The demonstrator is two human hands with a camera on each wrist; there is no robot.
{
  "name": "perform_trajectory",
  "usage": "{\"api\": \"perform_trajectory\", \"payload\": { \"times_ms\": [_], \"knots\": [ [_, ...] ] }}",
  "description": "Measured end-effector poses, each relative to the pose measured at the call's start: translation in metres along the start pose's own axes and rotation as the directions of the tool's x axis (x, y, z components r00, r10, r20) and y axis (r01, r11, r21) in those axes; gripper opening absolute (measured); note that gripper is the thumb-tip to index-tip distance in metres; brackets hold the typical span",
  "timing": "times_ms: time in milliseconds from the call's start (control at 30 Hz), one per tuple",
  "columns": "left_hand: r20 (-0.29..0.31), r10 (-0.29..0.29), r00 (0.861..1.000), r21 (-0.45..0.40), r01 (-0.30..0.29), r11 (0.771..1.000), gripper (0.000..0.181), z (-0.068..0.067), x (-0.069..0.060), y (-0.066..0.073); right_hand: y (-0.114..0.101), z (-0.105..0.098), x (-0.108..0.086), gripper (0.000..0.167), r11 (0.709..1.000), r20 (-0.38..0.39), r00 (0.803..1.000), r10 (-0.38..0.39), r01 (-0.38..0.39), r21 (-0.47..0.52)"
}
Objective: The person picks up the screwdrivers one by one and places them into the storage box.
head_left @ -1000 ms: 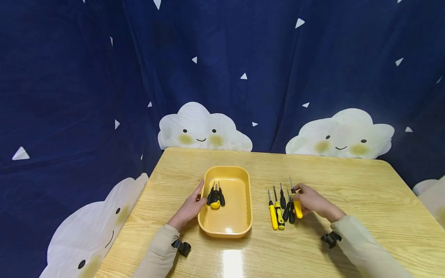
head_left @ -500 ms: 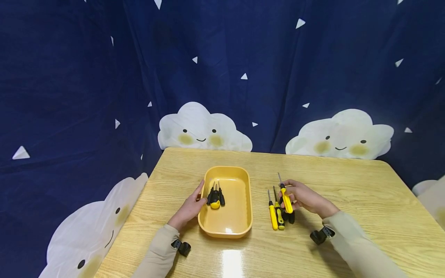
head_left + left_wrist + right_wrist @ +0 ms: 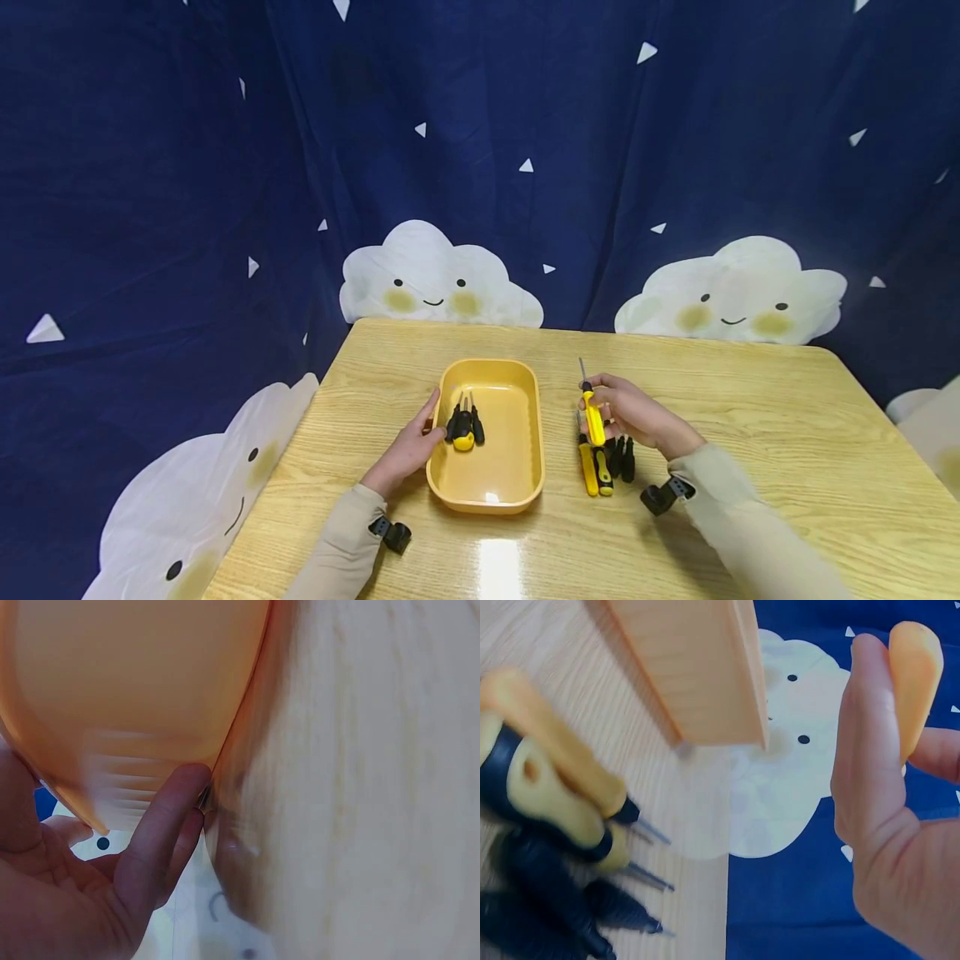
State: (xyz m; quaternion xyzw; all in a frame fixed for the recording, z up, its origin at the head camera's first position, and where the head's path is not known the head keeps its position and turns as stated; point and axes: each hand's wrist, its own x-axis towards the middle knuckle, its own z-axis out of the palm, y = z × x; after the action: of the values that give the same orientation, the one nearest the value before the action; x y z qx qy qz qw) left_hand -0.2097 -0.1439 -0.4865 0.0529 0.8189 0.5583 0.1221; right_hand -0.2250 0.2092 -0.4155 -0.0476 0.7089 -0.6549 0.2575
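In the head view, my right hand (image 3: 633, 410) holds a yellow-handled screwdriver (image 3: 595, 421) above the table, its shaft pointing away from me. Below it lie another yellow screwdriver (image 3: 589, 473), a yellow-and-black one (image 3: 603, 472) and several small black-handled ones (image 3: 628, 461), partly hidden by the hand. My left hand (image 3: 407, 452) grips the left side of a yellow plastic tray (image 3: 513, 442), thumb at the rim; the left wrist view has its fingers (image 3: 161, 825) against the tray's outside. Inside the tray, at its left, a stubby yellow-and-black screwdriver (image 3: 464, 432) lies between two black-handled ones (image 3: 478, 429).
Both tray and tools are on a light wooden table (image 3: 750, 400). Behind it hangs a dark blue curtain (image 3: 480, 167) with white clouds and triangles. A black device (image 3: 658, 497) is strapped to each wrist.
My right hand has lifted the yellow screwdriver and carried it left, over the other screwdrivers toward the tray. The left hand and the tray stay where they were.
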Motion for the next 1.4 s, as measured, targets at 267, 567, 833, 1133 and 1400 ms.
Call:
{"api": "perform_trajectory", "payload": {
  "times_ms": [267,567,833,1133,1400],
  "knots": [
    [-0.019,-0.004,1.0,0.022,0.004,1.0,0.069,0.001,0.005,-0.011,-0.013,0.018,0.012,0.031,0.999,-0.005,1.0,-0.025,0.025,0.044],
    [-0.018,-0.004,1.0,0.022,0.004,1.0,0.069,0.002,0.006,-0.011,-0.026,0.038,0.025,0.027,0.995,-0.009,0.999,-0.041,0.041,0.089],
    [0.014,-0.007,1.0,-0.041,0.007,0.999,0.069,-0.002,-0.009,0.013,-0.034,0.057,0.036,0.029,0.99,-0.006,1.0,-0.013,0.013,0.14],
    [0.022,-0.004,1.0,-0.053,0.006,0.999,0.068,-0.004,-0.018,0.024,-0.039,0.078,0.051,0.028,0.988,-0.006,1.0,-0.031,0.031,0.152],
    [-0.003,0.006,1.0,-0.021,-0.006,1.0,0.069,0.001,0.002,-0.007,-0.046,0.099,0.067,0.029,0.986,-0.005,0.999,-0.043,0.043,0.158]
  ]
}}
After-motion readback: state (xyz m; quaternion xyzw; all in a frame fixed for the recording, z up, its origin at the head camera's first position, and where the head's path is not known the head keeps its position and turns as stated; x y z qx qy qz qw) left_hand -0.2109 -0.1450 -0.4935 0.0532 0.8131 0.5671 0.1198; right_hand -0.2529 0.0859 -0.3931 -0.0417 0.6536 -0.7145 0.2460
